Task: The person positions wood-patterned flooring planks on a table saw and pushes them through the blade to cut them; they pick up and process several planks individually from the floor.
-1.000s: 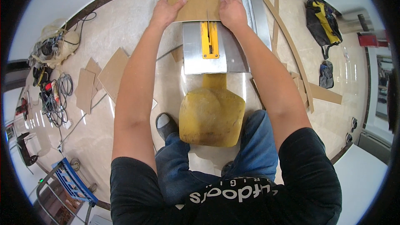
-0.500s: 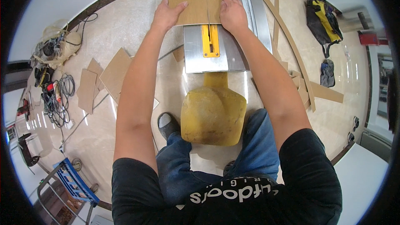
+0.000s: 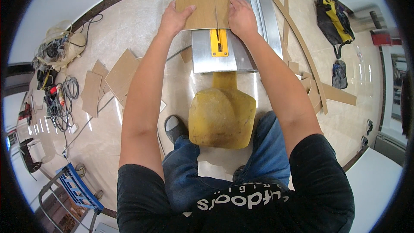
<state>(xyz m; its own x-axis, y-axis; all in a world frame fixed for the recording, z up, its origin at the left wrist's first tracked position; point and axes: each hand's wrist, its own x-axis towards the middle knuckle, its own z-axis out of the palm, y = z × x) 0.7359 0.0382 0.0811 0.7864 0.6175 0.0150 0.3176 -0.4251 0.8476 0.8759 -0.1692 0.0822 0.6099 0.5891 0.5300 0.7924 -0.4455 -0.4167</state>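
Note:
A wood-faced board [image 3: 196, 4] lies flat on the metal top of a small table saw [image 3: 213, 64]. A thin straight cut line runs lengthwise through the board, right of its middle, down to the near edge. My left hand [image 3: 174, 18] grips the board's left edge, thumb on top and fingers underneath. My right hand [image 3: 242, 16] is closed at the right edge, holding the narrower strip. Just below the board's near edge shows the saw's yellow slotted insert [image 3: 219, 48]; the rest of it is covered by the board.
A yellow seat-like piece [image 3: 222, 118] stands between my knees. Board offcuts [image 3: 91, 94] lie left, with tangled cables [image 3: 62, 103] beyond. Long strips [image 3: 302, 45] and scraps lie right, near a black-and-yellow bag [image 3: 335, 21]. A blue cart [image 3: 77, 185] stands lower left.
The board has slid slightly toward me over the saw top, covering more of the yellow insert. Both hands have moved with it and keep their hold.

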